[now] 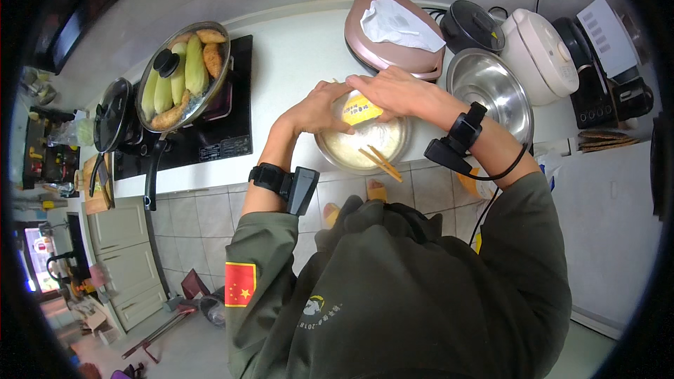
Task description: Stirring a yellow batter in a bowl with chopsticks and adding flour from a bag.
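My left hand point(318, 109) and my right hand point(397, 93) both hold a small white container with a yellow label point(361, 109) that bears writing. They keep it tilted above the far part of a metal bowl point(341, 167). Pale, whitish contents, perhaps flour or batter, fill much of the bowl's bottom. A pair of wooden chopsticks point(383, 162) leans in the bowl, with the ends sticking out over the near rim. My fingers cover the container's sides, and its opening cannot be made out.
Left on the cooktop point(239, 89) stands a glass-lidded frying pan point(152, 168) with corn and what look like sweet potatoes. A pink electric griddle point(358, 26) with a paper towel point(395, 23) is behind. To the right are a steel basin point(487, 81) and a rice cooker point(542, 58).
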`<act>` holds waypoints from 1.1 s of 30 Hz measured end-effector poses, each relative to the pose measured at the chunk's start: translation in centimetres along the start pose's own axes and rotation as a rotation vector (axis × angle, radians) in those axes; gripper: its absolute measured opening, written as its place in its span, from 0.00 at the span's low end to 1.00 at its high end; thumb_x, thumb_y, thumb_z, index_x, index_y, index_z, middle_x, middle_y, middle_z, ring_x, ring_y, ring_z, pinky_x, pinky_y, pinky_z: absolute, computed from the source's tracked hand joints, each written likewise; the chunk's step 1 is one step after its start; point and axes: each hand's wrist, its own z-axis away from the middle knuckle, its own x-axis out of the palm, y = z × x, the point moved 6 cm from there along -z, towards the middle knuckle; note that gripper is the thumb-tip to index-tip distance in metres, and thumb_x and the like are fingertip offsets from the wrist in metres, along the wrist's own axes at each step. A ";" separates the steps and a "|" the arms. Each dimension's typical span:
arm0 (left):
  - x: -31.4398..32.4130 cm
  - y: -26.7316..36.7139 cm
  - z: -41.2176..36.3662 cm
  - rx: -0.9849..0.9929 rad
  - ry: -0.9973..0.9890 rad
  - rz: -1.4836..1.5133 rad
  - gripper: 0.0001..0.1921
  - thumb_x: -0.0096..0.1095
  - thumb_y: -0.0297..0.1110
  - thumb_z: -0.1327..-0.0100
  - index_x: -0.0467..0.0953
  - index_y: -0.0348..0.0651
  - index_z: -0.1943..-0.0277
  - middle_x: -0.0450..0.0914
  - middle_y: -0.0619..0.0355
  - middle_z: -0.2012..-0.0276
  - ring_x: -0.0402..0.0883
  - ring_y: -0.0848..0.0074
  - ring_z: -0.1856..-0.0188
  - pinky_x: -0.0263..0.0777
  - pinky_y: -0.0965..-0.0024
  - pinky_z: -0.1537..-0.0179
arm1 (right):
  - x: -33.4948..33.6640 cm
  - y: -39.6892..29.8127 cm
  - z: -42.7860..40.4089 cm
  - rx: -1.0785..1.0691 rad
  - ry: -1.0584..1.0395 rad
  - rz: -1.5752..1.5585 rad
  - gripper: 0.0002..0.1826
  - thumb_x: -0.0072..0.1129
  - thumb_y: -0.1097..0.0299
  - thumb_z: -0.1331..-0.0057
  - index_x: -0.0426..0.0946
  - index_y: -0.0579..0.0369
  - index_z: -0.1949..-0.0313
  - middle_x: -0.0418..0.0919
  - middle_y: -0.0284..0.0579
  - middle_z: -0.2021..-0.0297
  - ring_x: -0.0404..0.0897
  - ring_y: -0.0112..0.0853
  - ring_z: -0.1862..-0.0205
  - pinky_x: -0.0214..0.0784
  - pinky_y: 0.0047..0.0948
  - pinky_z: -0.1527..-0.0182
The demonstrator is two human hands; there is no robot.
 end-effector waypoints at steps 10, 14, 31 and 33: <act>-0.1 -0.2 1.6 0.115 0.271 -0.096 0.36 0.74 0.35 0.67 0.69 0.35 0.51 0.71 0.50 0.55 0.68 0.63 0.51 0.63 0.66 0.48 | -0.3 1.0 3.0 -0.058 0.407 -0.097 0.37 0.68 0.64 0.60 0.59 0.59 0.51 0.74 0.50 0.64 0.76 0.44 0.65 0.69 0.34 0.65; -1.1 -0.5 2.6 0.021 0.356 -0.042 0.34 0.74 0.36 0.67 0.70 0.35 0.52 0.72 0.51 0.58 0.71 0.66 0.54 0.66 0.67 0.54 | 2.9 3.7 4.5 0.322 0.355 -0.405 0.24 0.59 0.69 0.52 0.66 0.57 0.54 0.71 0.51 0.58 0.73 0.45 0.61 0.65 0.38 0.59; -0.2 -2.7 4.2 -0.133 0.583 0.183 0.36 0.73 0.41 0.63 0.68 0.31 0.51 0.74 0.50 0.58 0.73 0.68 0.57 0.65 0.68 0.53 | 10.2 -5.5 8.5 -0.155 0.361 -0.312 0.22 0.61 0.64 0.50 0.72 0.41 0.53 0.65 0.42 0.66 0.70 0.36 0.64 0.66 0.32 0.64; -0.1 -2.7 4.4 -0.153 0.602 0.175 0.36 0.73 0.41 0.62 0.68 0.31 0.50 0.73 0.50 0.58 0.73 0.68 0.57 0.65 0.68 0.53 | 10.2 -5.1 8.0 -0.085 0.421 -0.511 0.15 0.59 0.65 0.48 0.74 0.46 0.59 0.66 0.41 0.68 0.71 0.35 0.69 0.67 0.31 0.68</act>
